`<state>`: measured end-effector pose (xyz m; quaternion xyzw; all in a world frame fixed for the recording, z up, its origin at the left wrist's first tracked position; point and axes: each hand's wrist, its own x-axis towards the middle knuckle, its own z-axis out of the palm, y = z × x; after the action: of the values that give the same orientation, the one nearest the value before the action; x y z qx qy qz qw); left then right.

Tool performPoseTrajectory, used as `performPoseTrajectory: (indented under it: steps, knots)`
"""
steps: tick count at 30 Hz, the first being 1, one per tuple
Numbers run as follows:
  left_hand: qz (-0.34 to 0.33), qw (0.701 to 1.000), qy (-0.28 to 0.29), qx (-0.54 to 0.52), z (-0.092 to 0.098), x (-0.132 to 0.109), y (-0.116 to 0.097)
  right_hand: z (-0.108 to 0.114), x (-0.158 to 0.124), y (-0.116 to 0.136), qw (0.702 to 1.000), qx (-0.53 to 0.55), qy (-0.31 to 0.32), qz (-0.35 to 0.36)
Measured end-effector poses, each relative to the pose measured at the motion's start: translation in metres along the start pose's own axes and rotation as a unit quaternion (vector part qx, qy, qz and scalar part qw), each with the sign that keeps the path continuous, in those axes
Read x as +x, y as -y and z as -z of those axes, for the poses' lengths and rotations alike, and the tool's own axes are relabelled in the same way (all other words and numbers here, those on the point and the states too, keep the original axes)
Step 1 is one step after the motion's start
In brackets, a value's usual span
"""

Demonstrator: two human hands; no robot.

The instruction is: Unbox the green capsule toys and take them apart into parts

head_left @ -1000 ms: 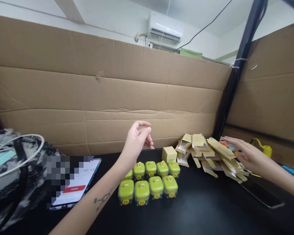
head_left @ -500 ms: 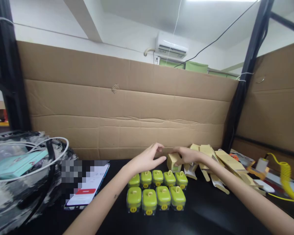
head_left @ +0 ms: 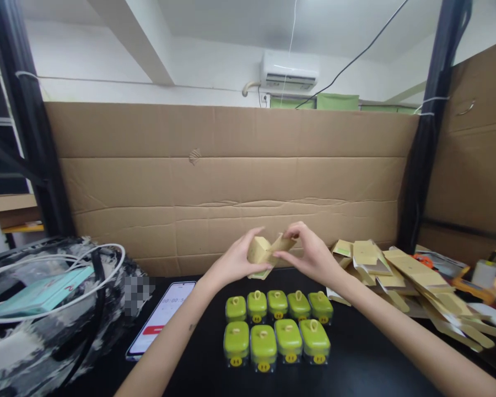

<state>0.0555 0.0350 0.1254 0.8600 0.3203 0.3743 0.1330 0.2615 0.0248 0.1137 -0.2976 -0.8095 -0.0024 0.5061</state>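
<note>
Containers with green lids [head_left: 263, 343] stand nearest on the black desk [head_left: 367, 353], a front row of four with a row of five just behind it. A phone [head_left: 161, 314] lies to their left. Beyond the rows, seemingly raised off the desk, both hands grip a small cardboard box [head_left: 258, 252]: the left hand [head_left: 233, 259] wraps around one side, thumb on the near face, while the right hand [head_left: 312, 253] pinches a raised panel [head_left: 281, 243] at the other. Whether that panel is a flap or separate card is hard to tell. For good control, the left hand should steady the body lightly, since thin card would probably buckle under a hard squeeze; the right does best to guide the panel along any crease rather than force it. Working clear of the lids should avoid knocking one over. Farther right lies a loose pile of cartons [head_left: 409, 270], and a cardboard wall [head_left: 240, 182] closes off the back.
</note>
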Motion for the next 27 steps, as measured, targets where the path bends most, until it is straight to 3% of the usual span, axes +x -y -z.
performPoseTrajectory:
  steps: [4, 9, 12, 17, 21, 23, 25, 26, 27]
  knots:
    - [0.031, 0.999, 0.022, 0.027, 0.002, 0.001, 0.004, -0.001, -0.005, 0.007, 0.997, 0.062, 0.017, -0.032]
    - [0.081, 0.990, 0.053, -0.101, 0.002, -0.001, 0.005, 0.001, -0.008, 0.018, 0.988, 0.105, 0.116, -0.013]
    - [0.147, 0.967, 0.115, -0.173, 0.006, -0.003, -0.001, 0.000, -0.009, 0.020, 0.969, 0.176, 0.160, -0.062]
    - [0.283, 0.905, 0.123, -0.292, 0.010, -0.004, -0.010, -0.017, -0.016, 0.018, 0.934, 0.259, 0.158, -0.187]
    - [0.373, 0.846, 0.211, -0.318, 0.007, -0.002, -0.011, -0.025, -0.020, 0.024, 0.868, 0.353, 0.260, -0.235]
    - [0.398, 0.824, 0.245, -0.322, 0.006, -0.001, -0.010, -0.025, -0.020, 0.025, 0.804, 0.427, 0.308, -0.276]
    - [0.413, 0.803, 0.270, -0.335, 0.007, 0.000, -0.009, -0.023, -0.017, 0.024, 0.720, 0.509, 0.332, -0.335]
    - [0.418, 0.795, 0.276, -0.343, 0.008, 0.000, -0.009, -0.022, -0.016, 0.022, 0.690, 0.532, 0.333, -0.360]
    - [0.419, 0.790, 0.277, -0.351, 0.009, 0.000, -0.009, -0.020, -0.015, 0.020, 0.680, 0.537, 0.327, -0.378]
